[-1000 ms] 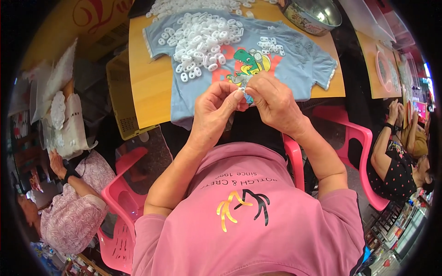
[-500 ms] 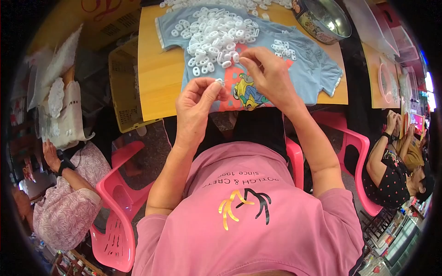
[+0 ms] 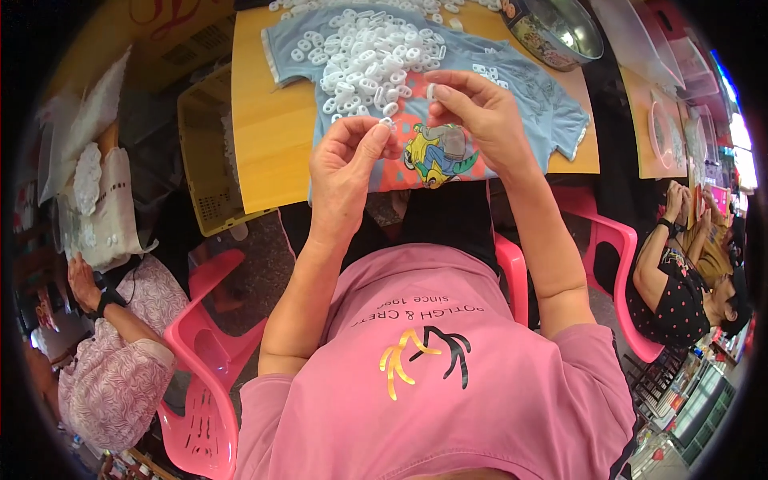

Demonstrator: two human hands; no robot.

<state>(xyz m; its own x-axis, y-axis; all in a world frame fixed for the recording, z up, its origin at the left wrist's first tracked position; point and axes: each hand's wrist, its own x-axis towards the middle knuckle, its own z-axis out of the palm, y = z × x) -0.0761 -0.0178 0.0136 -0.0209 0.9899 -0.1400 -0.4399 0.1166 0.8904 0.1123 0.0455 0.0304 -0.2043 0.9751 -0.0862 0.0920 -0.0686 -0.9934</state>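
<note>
A light blue child's T-shirt (image 3: 544, 96) with a cartoon print lies spread on a yellow table (image 3: 264, 136). A heap of several small white plastic rings (image 3: 368, 56) rests on the shirt. My left hand (image 3: 348, 168) pinches one small white ring between thumb and fingers, just below the heap. My right hand (image 3: 472, 112) holds another small white piece at its fingertips, a little right of and above the left hand. Both hands hover over the shirt's print.
A metal bowl (image 3: 556, 28) stands at the table's far right. A yellow crate (image 3: 204, 152) sits left of the table. Pink plastic chairs (image 3: 200, 352) flank me. One seated person (image 3: 112, 360) is at lower left, another (image 3: 680, 280) at right.
Both hands have risen toward the heap and drawn apart: they were joined over the print, now each holds its own white piece.
</note>
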